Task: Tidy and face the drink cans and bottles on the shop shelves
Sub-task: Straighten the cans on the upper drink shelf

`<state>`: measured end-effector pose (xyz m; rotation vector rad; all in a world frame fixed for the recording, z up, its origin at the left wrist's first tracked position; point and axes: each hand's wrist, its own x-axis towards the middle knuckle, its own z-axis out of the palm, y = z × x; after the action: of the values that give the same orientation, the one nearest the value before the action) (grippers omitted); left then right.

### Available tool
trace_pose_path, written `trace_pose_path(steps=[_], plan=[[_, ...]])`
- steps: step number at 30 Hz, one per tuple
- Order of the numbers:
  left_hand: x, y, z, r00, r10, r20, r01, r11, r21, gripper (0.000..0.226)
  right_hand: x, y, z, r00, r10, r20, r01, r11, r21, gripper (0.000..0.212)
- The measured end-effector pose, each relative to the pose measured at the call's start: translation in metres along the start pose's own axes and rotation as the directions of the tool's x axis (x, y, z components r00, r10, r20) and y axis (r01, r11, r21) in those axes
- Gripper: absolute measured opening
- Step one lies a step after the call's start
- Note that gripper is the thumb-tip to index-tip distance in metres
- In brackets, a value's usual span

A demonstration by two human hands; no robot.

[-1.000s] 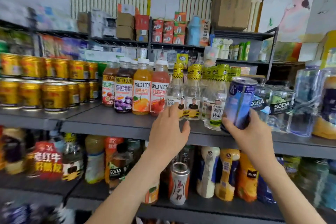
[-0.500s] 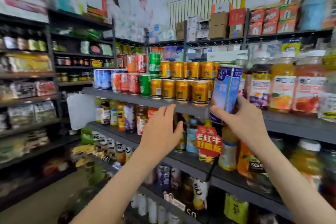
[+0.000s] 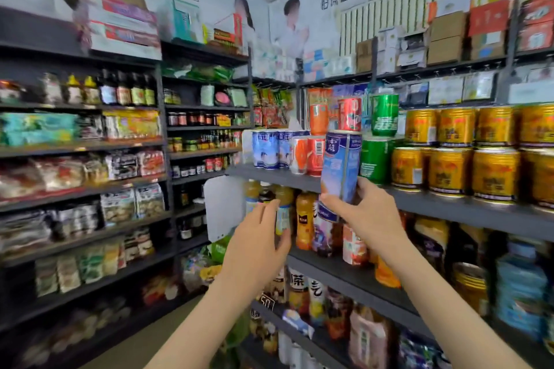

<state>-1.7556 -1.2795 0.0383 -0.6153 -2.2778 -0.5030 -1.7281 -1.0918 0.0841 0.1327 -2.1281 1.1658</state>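
Note:
My right hand [image 3: 367,216] grips a tall blue and white drink can [image 3: 340,172] near its base and holds it upright in front of the grey shelf [image 3: 269,175]. Matching blue cans [image 3: 271,150] stand at the shelf's left end, beside orange and red cans [image 3: 308,156] and green cans [image 3: 376,159]. My left hand [image 3: 257,246] hovers lower left of the held can with fingers spread, touching nothing.
Gold cans [image 3: 449,171] stacked two high fill the shelf to the right. Juice and tea bottles [image 3: 304,222] crowd the shelf below. A second rack of snack packets [image 3: 90,171] runs along the left wall, with a floor aisle between.
The view has swung left from the bottle section to the can section. My right hand carried the blue can along with it. My left hand stayed open beside it.

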Motion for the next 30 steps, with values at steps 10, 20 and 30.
trace_pose_path(steps=[10,20,30], plan=[[0.107,-0.152,0.066,0.999,0.03,-0.023,-0.03,1.0,0.009,0.059,0.144,0.034,0.146,1.0,-0.005,-0.005,0.005,1.0,0.019,0.033],[0.245,-0.264,0.14,0.993,0.062,-0.104,-0.069,0.995,-0.069,0.053,0.243,0.079,0.255,0.973,0.129,-0.19,-0.162,0.972,-0.171,0.033],[0.334,-0.317,0.197,0.982,0.124,0.142,-0.055,0.91,-0.412,0.089,0.287,0.086,0.311,0.906,0.212,-0.365,-0.382,0.782,-0.493,0.074]])
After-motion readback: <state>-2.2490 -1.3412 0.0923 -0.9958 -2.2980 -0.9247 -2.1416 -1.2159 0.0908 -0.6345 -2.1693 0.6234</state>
